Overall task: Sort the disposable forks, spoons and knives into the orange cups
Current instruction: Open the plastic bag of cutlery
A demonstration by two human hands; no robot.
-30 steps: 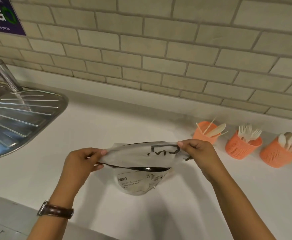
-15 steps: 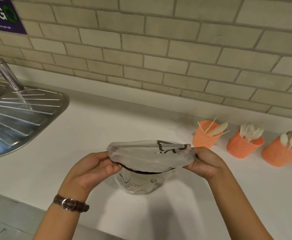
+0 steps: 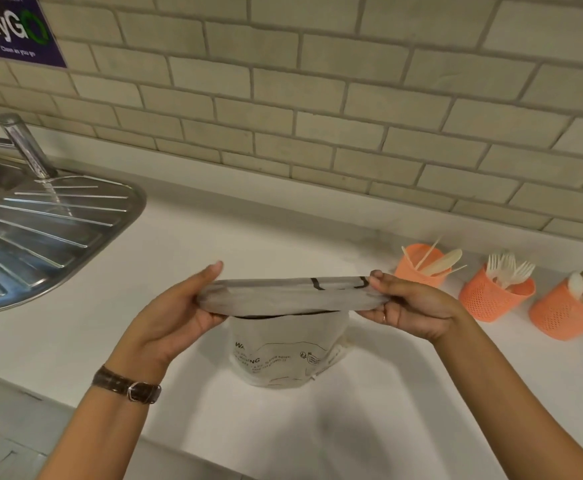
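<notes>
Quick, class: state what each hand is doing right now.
Left hand: grips the left end of the bag.
Right hand: pinches the bag's right end.

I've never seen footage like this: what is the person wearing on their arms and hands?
No sleeves and no gloves are in view. At the wrist of the left hand sits a dark brown watch strap with a silver buckle. The right hand has a thin ring on one finger.
</notes>
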